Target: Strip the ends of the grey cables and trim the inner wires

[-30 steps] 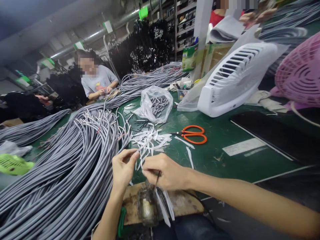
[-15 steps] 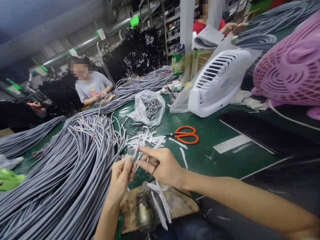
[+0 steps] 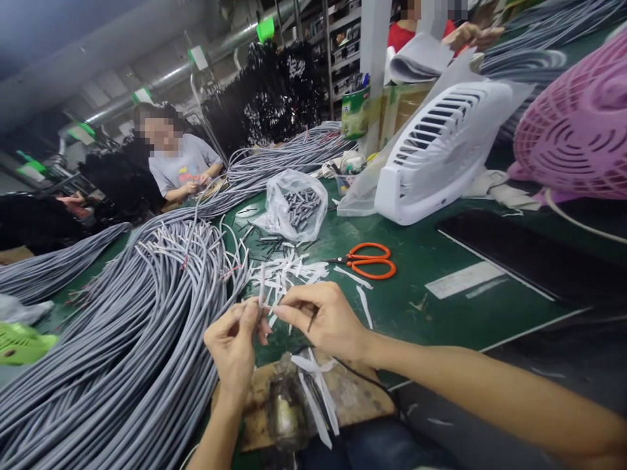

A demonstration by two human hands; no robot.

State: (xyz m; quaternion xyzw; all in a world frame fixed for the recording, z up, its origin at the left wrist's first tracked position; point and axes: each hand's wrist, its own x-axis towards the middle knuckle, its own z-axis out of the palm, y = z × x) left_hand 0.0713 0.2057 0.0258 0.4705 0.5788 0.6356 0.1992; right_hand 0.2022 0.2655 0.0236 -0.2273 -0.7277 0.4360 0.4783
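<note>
My left hand (image 3: 235, 336) is closed, thumb against fingers, around the end of a grey cable. The cable's pale stripped end (image 3: 262, 282) points up out of the grip. Just to the right, my right hand (image 3: 328, 320) has its thumb and forefinger pinched together close to the cable; what lies between the tips is too small to make out. A thin dark piece (image 3: 312, 318) shows against its curled fingers. Beyond both hands lies a heap of white paper-like strips (image 3: 289, 271). Orange-handled scissors (image 3: 369, 261) rest open on the green table (image 3: 392, 320).
A thick bundle of grey cables (image 3: 132, 326) fills the left. Behind the strips is a clear bag (image 3: 296, 205) of short grey pieces. A white fan (image 3: 435, 156) and a pink fan (image 3: 573, 137) stand right. A metal cylinder (image 3: 285, 411) sits on a wooden board (image 3: 353, 398) below my hands.
My right hand's fingers, spread by the cable end before, have drawn together into a pinch slightly lower and to the right. My left hand has shifted slightly left, still holding the cable.
</note>
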